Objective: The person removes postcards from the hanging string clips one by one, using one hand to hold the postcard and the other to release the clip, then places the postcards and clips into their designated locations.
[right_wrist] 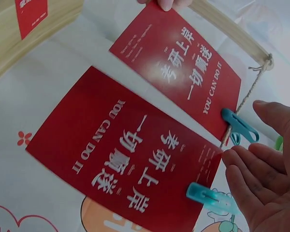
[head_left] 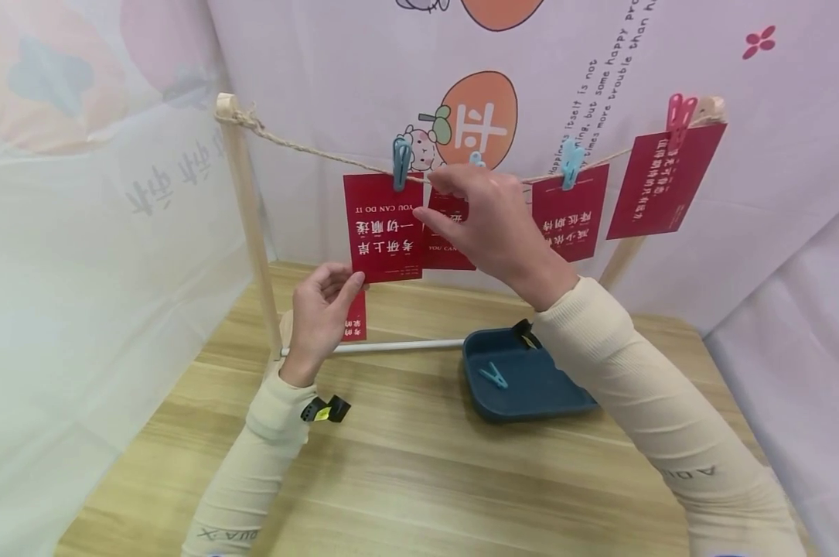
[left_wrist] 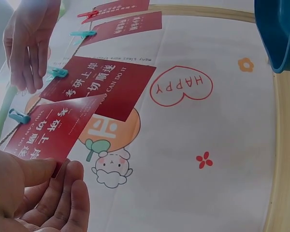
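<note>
A red card (head_left: 384,259) with white lettering hangs from a twine line (head_left: 315,153), held by a dark teal clothespin (head_left: 401,166). My left hand (head_left: 324,313) pinches its lower left corner between thumb and fingers; the left wrist view shows the card (left_wrist: 58,123) tilted. With fingers parted and nothing between them, my right hand (head_left: 503,224) is at the twine, just right of that clothespin. In the right wrist view its fingertips lie near the teal clothespin (right_wrist: 239,126). A second red card (right_wrist: 121,150), under a light blue clothespin (right_wrist: 203,193), hangs partly behind the right hand.
Two more red cards hang to the right, under a light blue clothespin (head_left: 571,164) and a pink clothespin (head_left: 680,116). Wooden posts (head_left: 248,224) carry the twine. A dark blue tray (head_left: 530,410) holds a clothespin (head_left: 492,375). Another card (head_left: 355,321) shows below the left hand.
</note>
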### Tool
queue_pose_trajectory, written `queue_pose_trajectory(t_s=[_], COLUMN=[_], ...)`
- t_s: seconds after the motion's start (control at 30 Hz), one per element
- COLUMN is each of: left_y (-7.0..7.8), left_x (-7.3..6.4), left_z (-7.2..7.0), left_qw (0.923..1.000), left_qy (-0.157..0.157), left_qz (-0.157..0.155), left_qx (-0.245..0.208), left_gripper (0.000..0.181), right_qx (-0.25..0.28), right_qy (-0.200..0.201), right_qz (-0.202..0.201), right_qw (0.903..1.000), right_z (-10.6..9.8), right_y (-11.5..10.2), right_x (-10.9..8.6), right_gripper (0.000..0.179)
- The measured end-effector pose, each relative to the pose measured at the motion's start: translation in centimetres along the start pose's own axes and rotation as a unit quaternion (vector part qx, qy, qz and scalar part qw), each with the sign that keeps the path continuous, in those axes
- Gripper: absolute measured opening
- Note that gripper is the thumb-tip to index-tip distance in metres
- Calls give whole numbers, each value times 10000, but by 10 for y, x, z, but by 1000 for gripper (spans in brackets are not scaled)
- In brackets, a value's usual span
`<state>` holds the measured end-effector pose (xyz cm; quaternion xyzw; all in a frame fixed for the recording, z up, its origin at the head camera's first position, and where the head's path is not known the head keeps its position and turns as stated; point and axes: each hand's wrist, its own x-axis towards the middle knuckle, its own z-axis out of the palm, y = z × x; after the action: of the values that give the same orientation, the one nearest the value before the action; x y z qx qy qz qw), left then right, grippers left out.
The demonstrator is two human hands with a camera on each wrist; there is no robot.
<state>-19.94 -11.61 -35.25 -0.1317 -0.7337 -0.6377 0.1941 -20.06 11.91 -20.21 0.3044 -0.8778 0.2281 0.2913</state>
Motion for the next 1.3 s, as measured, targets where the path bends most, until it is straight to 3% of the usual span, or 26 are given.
queue_pose_trajectory(t_s=[0.7,1.3], left_y=[-2,-2], left_x=[-1,-1], left_z=[-2,-2], left_qw=[10000,9999], left_qy=[-70,-97], left_qz=[-12,-14], left_qx=[68,-24], left_gripper=[26,25], right_qx=[-52,269], right_qy=[-261,-785], right_qz=[630,1108], right_qw=[9977,9904], right_z=[1,2], right_y=[-13,-17], right_x=[41,70], right_gripper=[47,38])
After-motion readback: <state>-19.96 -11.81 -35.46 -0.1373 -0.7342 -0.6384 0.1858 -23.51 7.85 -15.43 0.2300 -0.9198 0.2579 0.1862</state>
